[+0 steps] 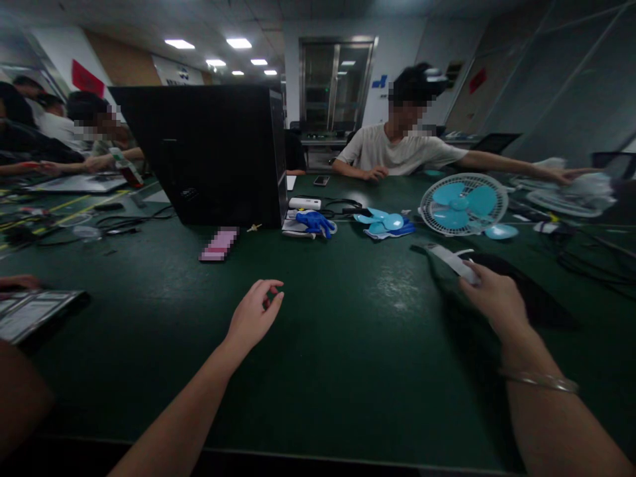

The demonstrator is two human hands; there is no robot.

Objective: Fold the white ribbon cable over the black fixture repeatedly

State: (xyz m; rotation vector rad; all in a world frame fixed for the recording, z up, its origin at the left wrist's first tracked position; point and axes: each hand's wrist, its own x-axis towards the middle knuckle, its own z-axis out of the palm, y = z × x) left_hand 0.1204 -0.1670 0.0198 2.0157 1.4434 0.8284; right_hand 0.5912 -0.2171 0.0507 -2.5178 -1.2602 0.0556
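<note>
My left hand [255, 311] is held over the green table [318, 371], its fingers loosely bent and the thumb apart from them, with nothing between. At the right, my right hand [494, 298] grips one end of a long, flat white piece [452, 262] with a dark far tip; its exact kind I cannot make out. A thin white prong shows beside it. Beyond that hand stands a small fan [460, 204] with blue blades behind a white round grille. To its left, a loose blue fan blade [380, 220] lies on a blue-and-white glove.
A large black computer case [213, 159] stands at the back left, with a pink phone [219, 244] and keys [254, 228] before it. Blue-and-white gloves [313, 224] lie beside it. A co-worker [397, 149] sits opposite, one arm reaching toward clear plastic wrapping [591, 192]. Black cables [596, 248] lie right.
</note>
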